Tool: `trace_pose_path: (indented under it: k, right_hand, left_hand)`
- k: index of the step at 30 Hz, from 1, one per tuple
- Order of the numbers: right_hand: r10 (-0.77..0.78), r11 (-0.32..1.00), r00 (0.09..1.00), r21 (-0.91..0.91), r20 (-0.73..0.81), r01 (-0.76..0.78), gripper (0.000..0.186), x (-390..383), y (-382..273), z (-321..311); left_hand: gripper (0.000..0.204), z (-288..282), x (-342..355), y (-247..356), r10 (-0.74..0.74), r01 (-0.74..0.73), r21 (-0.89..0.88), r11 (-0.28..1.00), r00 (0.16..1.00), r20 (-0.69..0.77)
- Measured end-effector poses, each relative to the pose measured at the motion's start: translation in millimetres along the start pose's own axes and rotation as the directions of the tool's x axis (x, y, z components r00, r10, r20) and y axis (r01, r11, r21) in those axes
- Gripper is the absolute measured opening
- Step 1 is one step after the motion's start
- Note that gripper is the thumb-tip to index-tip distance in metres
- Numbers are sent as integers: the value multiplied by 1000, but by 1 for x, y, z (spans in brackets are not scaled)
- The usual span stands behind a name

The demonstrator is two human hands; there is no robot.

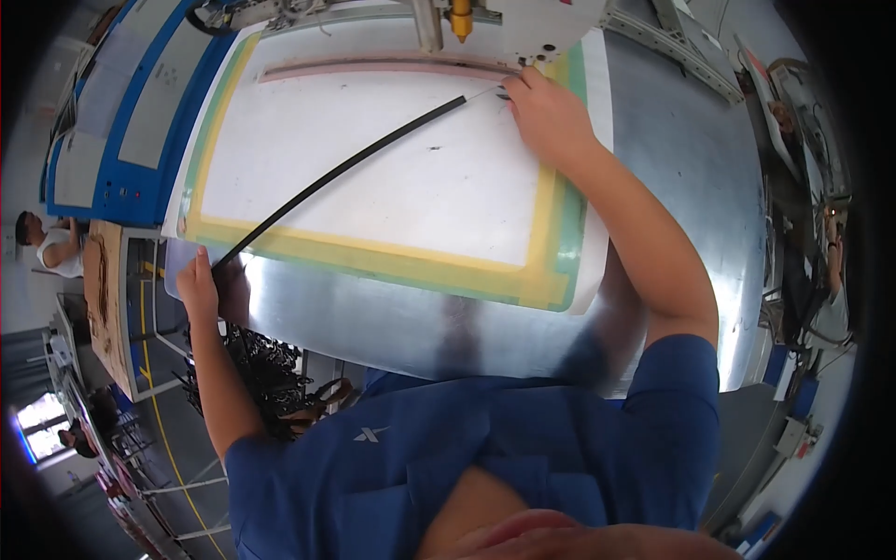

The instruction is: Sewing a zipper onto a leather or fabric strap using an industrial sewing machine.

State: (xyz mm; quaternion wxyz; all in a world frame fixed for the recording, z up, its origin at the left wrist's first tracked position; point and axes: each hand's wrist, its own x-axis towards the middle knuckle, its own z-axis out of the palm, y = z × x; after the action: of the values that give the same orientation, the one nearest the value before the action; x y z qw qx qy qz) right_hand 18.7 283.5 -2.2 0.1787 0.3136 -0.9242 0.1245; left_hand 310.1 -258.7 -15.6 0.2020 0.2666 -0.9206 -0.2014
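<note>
A long black strip (pixel 345 166) lies diagonally over a white sheet (pixel 392 187) bordered with yellow and green tape. My left hand (pixel 198 285) has closed fingers on the strip's lower-left end, at the sheet's front edge. A thin pale line runs from the strip's upper-right end to my right hand (pixel 546 117), whose fingers are bent at the right end of a narrow pink-edged bar (pixel 373 65) along the sheet's back. What those fingertips grip is too small to make out.
A machine head with a gold nozzle (pixel 460 21) hangs over the back of the metal table (pixel 681 233). A blue machine (pixel 140 149) stands at left, beside a wooden bench (pixel 112 308). Tangled black pieces (pixel 243 364) hang below the table. Other people are at both sides.
</note>
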Motion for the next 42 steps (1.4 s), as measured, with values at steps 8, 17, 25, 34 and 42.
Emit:
trace_pose_path:
  k: [8,17,25,34,42]
  right_hand:
    - [55,994,994,85,91,-62,23,23,-13,17]
    - [-81,934,989,355,125,32,13,25,-50,19]
    - [144,748,968,618,205,-242,13,-50,35,-91]
    - [481,500,778,855,-404,135,28,-225,62,-381]
    - [587,808,282,569,-759,-151,23,-310,-75,-514]
  left_hand:
    - [55,4,0,4,-3,-3,-127,992,999,-53]
    - [44,7,1,9,-41,11,-221,975,991,-131]
    - [40,9,-6,14,-90,10,-319,948,967,-237]
    - [33,27,19,-76,-77,75,-80,994,997,-17]
    - [60,-3,97,-135,-227,226,-132,965,974,6]
